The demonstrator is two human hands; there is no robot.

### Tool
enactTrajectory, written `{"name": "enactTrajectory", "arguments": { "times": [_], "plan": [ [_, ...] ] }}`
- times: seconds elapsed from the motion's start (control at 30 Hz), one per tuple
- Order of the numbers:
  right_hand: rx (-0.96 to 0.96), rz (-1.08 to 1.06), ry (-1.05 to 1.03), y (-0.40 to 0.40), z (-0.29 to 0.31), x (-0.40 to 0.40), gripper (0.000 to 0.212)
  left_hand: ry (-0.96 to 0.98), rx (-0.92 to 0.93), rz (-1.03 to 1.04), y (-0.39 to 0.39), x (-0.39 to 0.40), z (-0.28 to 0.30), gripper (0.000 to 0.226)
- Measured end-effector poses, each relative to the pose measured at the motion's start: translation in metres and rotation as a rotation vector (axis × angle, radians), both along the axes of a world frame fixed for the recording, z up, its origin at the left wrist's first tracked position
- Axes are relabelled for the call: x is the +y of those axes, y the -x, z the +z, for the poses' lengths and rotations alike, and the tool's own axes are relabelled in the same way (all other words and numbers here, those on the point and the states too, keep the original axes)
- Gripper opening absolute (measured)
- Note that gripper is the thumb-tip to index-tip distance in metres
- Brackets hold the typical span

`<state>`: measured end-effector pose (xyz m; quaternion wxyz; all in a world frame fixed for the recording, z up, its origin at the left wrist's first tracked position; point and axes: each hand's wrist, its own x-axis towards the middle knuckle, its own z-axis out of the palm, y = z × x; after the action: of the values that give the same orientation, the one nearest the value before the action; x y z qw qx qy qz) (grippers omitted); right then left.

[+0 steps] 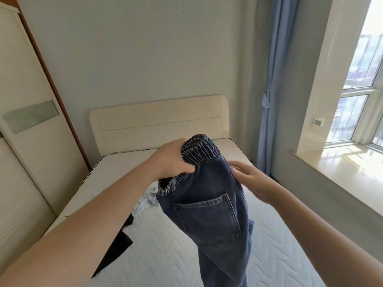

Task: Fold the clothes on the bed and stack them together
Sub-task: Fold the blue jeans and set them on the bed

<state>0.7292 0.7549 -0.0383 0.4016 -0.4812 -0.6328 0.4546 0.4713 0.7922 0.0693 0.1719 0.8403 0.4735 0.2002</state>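
Note:
Dark blue jeans [209, 216] with an elastic waistband hang in the air over the bed [165, 245], back pocket facing me. My left hand [172, 160] grips the bunched waistband at its top. My right hand [251, 180] is at the right edge of the jeans below the waistband, fingers straight and touching the fabric. The legs drop out of view at the bottom. A white garment [147, 201] and a black garment [118, 247] lie on the mattress under my left forearm, partly hidden by it.
A cream headboard [159, 123] stands at the far end of the bed. A white wardrobe [27, 129] lines the left side. On the right are a blue curtain [273, 90], a window sill [339, 166] and a bright window.

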Motion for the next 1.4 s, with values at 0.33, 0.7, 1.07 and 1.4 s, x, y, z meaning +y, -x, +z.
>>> {"name": "enactTrajectory", "arguments": {
  "times": [0.33, 0.7, 1.07, 1.4],
  "plan": [
    [0.171, -0.512, 0.817, -0.007, -0.206, -0.059, 0.086, 0.012, -0.025, 0.049, 0.004, -0.013, -0.023, 0.036],
    [0.489, -0.303, 0.478, 0.014, -0.212, -0.04, 0.088, 0.057, -0.098, 0.128, 0.012, -0.018, -0.03, 0.03],
    [0.669, -0.409, -0.024, -0.078, -0.071, -0.041, 0.024, 0.242, -0.464, 0.127, 0.043, -0.006, -0.042, 0.024],
    [0.064, -0.598, -0.451, -0.122, 0.063, -0.09, 0.012, 0.598, -0.801, -0.009, 0.013, -0.008, -0.097, 0.033]
  ]
}}
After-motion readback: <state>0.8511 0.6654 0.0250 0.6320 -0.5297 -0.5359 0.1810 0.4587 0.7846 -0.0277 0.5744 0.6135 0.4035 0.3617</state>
